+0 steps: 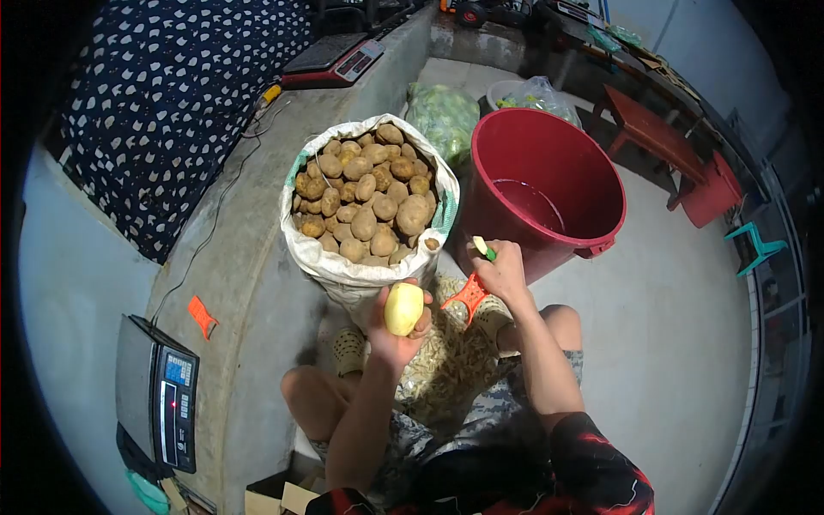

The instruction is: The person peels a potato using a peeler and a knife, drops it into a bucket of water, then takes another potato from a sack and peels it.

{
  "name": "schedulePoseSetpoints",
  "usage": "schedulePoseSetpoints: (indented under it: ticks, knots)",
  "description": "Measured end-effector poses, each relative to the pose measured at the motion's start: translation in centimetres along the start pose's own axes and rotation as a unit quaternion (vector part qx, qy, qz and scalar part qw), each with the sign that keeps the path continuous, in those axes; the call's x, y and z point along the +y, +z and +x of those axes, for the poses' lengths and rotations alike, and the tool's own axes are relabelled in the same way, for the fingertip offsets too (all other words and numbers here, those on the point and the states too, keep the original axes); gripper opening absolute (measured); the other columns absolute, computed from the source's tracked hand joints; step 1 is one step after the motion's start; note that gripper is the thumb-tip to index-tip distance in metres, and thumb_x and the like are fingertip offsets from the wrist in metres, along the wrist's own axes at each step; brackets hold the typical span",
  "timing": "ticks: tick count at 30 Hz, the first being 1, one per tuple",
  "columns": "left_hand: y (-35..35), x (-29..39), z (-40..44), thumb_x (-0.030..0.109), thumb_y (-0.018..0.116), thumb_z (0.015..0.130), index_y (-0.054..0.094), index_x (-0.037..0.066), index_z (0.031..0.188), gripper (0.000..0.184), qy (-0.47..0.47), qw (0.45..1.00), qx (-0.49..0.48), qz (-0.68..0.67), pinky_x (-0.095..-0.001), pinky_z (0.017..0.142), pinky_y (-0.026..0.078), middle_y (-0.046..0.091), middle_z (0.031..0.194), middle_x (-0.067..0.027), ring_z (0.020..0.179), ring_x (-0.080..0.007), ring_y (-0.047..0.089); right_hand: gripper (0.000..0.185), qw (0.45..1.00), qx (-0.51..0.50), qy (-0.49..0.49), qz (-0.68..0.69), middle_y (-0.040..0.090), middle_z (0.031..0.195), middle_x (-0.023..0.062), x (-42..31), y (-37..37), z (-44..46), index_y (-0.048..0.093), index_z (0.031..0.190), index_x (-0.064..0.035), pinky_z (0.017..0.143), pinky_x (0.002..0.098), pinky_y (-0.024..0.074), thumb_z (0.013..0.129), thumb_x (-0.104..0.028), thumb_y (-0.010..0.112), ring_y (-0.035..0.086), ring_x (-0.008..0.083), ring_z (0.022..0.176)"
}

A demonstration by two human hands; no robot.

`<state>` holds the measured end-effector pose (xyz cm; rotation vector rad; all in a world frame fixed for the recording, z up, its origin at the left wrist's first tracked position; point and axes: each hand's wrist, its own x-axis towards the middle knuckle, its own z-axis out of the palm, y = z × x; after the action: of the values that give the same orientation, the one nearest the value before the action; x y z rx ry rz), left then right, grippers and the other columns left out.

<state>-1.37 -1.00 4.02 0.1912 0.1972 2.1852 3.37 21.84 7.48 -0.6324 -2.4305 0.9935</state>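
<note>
A peeled, pale yellow potato [404, 310] rests in my left hand [396, 339], the fingers curled around it. My right hand [503, 273] is closed around an orange peeler [469, 297], whose forked head points down and left toward the potato, apart from it. A green and pale piece sticks out above the right fist; I cannot tell whether it is part of the peeler. Beyond my left hand stands a white sack [322, 262] filled with unpeeled brown potatoes [364, 225]. Peelings [442, 369] lie heaped between my legs.
A large red bucket [524, 232] stands right of the sack, with a bag of green produce [442, 116] behind. On the concrete ledge at left are another orange peeler [202, 317], a digital scale [176, 403] and a red scale [335, 64]. A red bench [652, 137] stands far right.
</note>
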Motion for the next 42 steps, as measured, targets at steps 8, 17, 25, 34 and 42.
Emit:
schedulePoseSetpoints:
  ticks: [8,17,25,34,42]
  knots:
    - [-0.6,0.2,0.0,0.046,0.048,0.098,0.054,0.005,0.124,0.049,0.036,0.997,0.043,0.054,-0.0274,0.052,0.041,0.063,0.103,-0.0189,0.064,-0.0204,0.055,0.061,0.991,-0.084,-0.034,-0.098,0.053,0.054,0.0237,-2.5,-0.7,-1.3,0.065,0.067,0.0035,0.058,0.0473,0.0450,0.081,-0.056,0.062,0.057,0.0411,0.056]
    - [1.2,0.7,0.0,0.045,0.050,0.097,0.055,0.007,0.120,0.045,0.078,0.985,0.076,0.135,-0.0311,0.056,0.042,0.064,0.100,-0.0159,0.063,-0.0208,0.055,0.077,0.988,-0.121,0.002,-0.096,0.055,0.057,0.0276,-2.2,-0.1,-2.1,0.064,0.064,0.0054,0.066,0.0510,0.0479,0.092,-0.063,0.042,0.061,0.0460,0.066]
    - [0.7,0.4,0.1,0.047,0.055,0.094,0.049,0.005,0.117,0.048,0.086,0.978,0.046,0.184,-0.0337,0.057,0.044,0.061,0.096,-0.0166,0.063,-0.0220,0.055,0.081,0.995,-0.099,0.004,-0.017,0.051,0.058,0.0295,-0.9,-0.4,-1.9,0.057,0.062,0.0066,0.066,0.0525,0.0439,0.094,-0.064,0.034,0.058,0.0477,0.065]
    - [1.3,0.2,0.1,0.044,0.056,0.093,0.047,0.003,0.106,0.044,0.082,0.982,-0.031,0.170,-0.0334,0.052,0.045,0.060,0.093,-0.0188,0.058,-0.0241,0.055,0.083,0.998,-0.005,-0.009,0.065,0.044,0.053,0.0254,0.0,0.3,-1.1,0.050,0.058,0.0052,0.059,0.0518,0.0363,0.094,-0.066,0.029,0.048,0.0458,0.056]
    - [-0.4,-2.2,0.5,0.041,0.054,0.094,0.051,0.003,0.102,0.039,0.185,0.934,0.074,0.297,-0.0343,0.048,0.044,0.058,0.092,-0.0139,0.063,-0.0230,0.055,0.073,0.984,0.052,-0.161,0.055,0.048,0.061,0.0192,-4.8,-1.0,-1.4,0.061,0.062,0.0008,0.057,0.0497,0.0348,0.089,-0.065,0.042,0.049,0.0413,0.061]
